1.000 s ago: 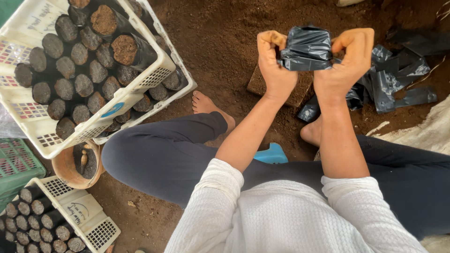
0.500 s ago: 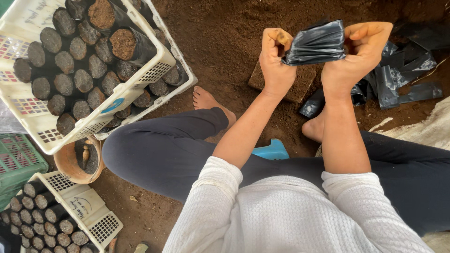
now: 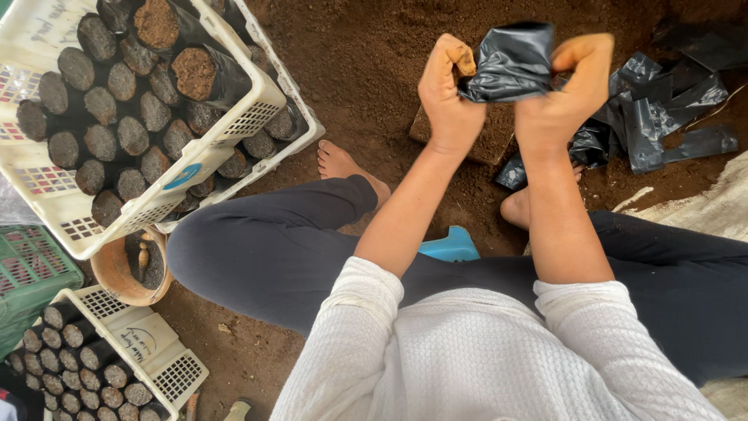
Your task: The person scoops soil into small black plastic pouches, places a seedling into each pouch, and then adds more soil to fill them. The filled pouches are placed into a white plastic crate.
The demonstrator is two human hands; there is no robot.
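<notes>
The person wears a white long-sleeved top of a fine waffle-like knit, its sleeves pushed up so that the cuffs bunch near the elbows and leave the forearms bare. The trousers are dark, close to charcoal, smooth and plain, covering the legs down to the ankles. Both feet are bare. The left hand and right hand are ungloved, with soil smudged on the left thumb.

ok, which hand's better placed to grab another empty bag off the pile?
Right, probably. The right hand sits nearer the pile of empty black bags on the soil at that side; the left hand would have to cross over. Both now grip the black bag, so one must let go first.
</notes>
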